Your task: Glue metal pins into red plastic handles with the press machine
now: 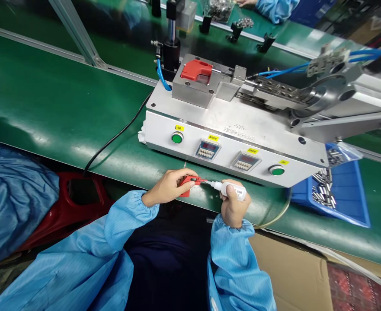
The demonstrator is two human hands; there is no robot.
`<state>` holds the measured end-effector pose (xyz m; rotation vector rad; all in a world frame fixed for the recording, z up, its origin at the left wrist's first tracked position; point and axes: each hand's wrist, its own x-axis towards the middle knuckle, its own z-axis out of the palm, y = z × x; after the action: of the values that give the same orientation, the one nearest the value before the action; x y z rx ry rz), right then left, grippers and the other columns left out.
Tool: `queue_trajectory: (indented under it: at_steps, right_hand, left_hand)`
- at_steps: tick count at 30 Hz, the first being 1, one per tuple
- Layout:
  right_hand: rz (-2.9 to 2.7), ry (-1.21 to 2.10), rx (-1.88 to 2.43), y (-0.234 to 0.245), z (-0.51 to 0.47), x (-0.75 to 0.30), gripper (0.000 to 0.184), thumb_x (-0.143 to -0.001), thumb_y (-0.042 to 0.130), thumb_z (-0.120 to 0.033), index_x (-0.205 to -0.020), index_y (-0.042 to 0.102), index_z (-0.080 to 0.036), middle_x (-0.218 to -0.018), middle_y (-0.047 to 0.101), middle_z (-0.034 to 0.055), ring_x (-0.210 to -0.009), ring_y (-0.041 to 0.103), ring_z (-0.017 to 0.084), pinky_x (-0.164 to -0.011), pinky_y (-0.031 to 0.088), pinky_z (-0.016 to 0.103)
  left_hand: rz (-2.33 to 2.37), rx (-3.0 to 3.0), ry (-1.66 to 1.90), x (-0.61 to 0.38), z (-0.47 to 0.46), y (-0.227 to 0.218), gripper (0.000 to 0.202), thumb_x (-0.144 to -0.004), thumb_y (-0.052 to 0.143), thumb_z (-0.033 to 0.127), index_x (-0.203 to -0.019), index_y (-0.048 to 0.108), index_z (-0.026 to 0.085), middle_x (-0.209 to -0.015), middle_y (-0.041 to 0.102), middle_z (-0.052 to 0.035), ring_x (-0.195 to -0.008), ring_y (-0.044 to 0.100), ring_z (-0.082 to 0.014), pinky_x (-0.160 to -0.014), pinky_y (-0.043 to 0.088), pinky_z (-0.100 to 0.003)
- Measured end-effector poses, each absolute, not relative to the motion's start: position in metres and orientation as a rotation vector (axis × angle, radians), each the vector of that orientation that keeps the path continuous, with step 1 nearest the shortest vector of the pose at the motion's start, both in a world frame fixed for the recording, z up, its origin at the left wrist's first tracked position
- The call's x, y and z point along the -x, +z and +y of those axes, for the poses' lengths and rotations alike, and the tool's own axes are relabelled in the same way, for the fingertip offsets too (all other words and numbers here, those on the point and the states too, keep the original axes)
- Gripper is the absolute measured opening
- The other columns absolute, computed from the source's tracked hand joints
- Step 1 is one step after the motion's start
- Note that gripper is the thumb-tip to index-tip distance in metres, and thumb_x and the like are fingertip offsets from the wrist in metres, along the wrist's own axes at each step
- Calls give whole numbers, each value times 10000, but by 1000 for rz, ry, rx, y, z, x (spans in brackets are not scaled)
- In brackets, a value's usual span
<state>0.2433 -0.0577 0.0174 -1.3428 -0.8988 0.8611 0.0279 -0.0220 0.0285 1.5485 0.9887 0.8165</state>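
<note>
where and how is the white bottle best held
Probably around its wide body, coming from the near right, as the right hand does: the white bottle narrows to a thin nozzle pointing left toward the red part.

We get bright light, a pale sheen on the bench (pixel 63 97), dark shadow beneath, blurred, stretched right corners.

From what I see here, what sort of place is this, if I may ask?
Probably a factory assembly workshop: a metal machine with two green buttons stands on a green workbench, beside a blue bin of small metal cylinders.
</note>
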Motion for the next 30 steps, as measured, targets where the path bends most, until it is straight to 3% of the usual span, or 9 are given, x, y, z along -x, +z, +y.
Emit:
queue_trajectory:
  at_steps: [4,8,11,14,20,26,30]
  right_hand:
    - [-878,901,1278,19,-56,-246,477,-769,774,-667,-832,697,-200,-552,518,-44,-426,406,107,-444,341,267]
    - [-838,978,1126,21,-54,-251,485,-789,750,-696,-871,672,-225,-572,540,-37,-489,506,146,-505,450,299]
    - [-866,1022,1125,23,-60,-257,472,-766,797,-672,-898,661,-239,-706,656,10,-661,652,203,-656,567,371]
    - [-946,1042,1223,25,-74,-266,463,-765,847,-605,-980,640,-251,-873,758,62,-904,747,275,-829,609,451]
    - [-1272,813,1410,31,-105,-276,290,-961,711,-482,-1077,576,-254,-1118,799,116,-1339,646,282,-1133,483,529]
    - [-1462,601,1463,25,-107,-269,202,-991,675,-363,-1143,604,-250,-1175,784,110,-1289,676,264,-1106,524,466]
    - [-1518,516,1499,18,-103,-265,260,-988,681,-353,-1223,640,-251,-1183,769,103,-1246,689,269,-1083,547,445]
  left_hand:
    - [993,-1552,820,-29,-23,30,248,-945,636,319,-1121,744,181,-953,758,-37,-729,642,-148,-684,508,-245]
    - [1009,-1538,814,-29,-22,30,261,-945,635,336,-1109,749,167,-892,736,-32,-650,585,-128,-616,467,-234]
    - [1003,-1527,810,-29,-21,27,266,-944,639,339,-1122,749,174,-947,757,-43,-705,640,-141,-656,507,-233]
    - [982,-1523,796,-29,-24,23,273,-950,646,354,-1145,746,190,-1039,782,-60,-848,720,-180,-771,568,-256]
    - [1012,-1408,755,-30,-35,8,364,-939,670,489,-1148,749,201,-1125,794,-95,-990,775,-257,-845,632,-312]
    - [1019,-1414,701,-27,-37,-1,428,-926,681,552,-1176,745,210,-1128,795,-93,-987,779,-265,-827,645,-316]
    - [1029,-1457,706,-27,-37,-3,452,-929,661,578,-1178,742,210,-1141,792,-94,-988,779,-272,-807,652,-324]
